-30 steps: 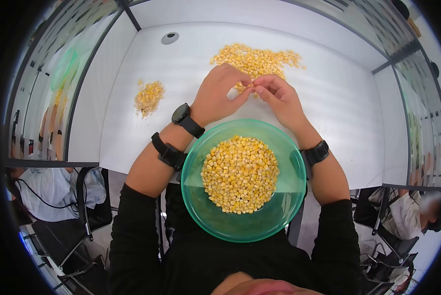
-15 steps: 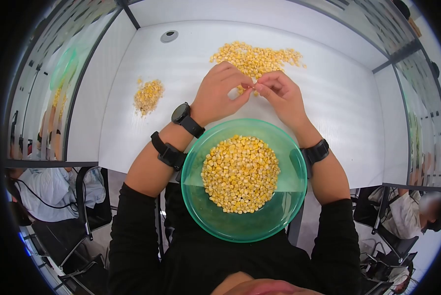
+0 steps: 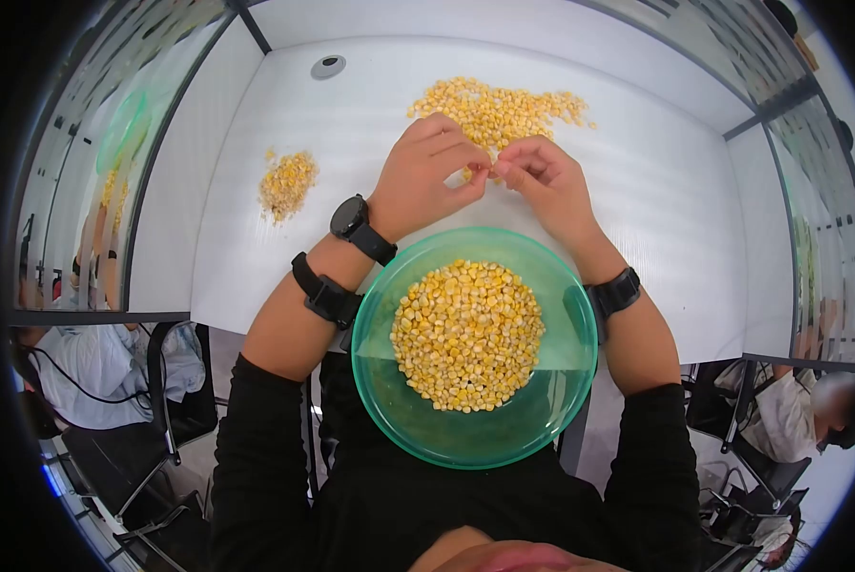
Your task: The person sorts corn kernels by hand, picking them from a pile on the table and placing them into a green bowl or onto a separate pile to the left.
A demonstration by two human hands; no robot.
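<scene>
My left hand [image 3: 437,172] and my right hand [image 3: 545,183] meet fingertip to fingertip at the near edge of a wide pile of yellow corn kernels [image 3: 494,110] on the white desk. Both hands are pinched closed; whatever lies between the fingertips is too small to name. Below them, a green transparent bowl [image 3: 465,440] sits between my forearms, close to my body, with many corn kernels [image 3: 467,336] inside. To the left on the desk lies a smaller heap of paler kernels and bits [image 3: 287,186].
A round grey cable grommet [image 3: 328,67] is set in the desk [image 3: 675,238] at the back left. Partition panels enclose the desk on three sides. Beyond it, one person [image 3: 93,372] sits at the left and another [image 3: 792,415] at the right, near chairs.
</scene>
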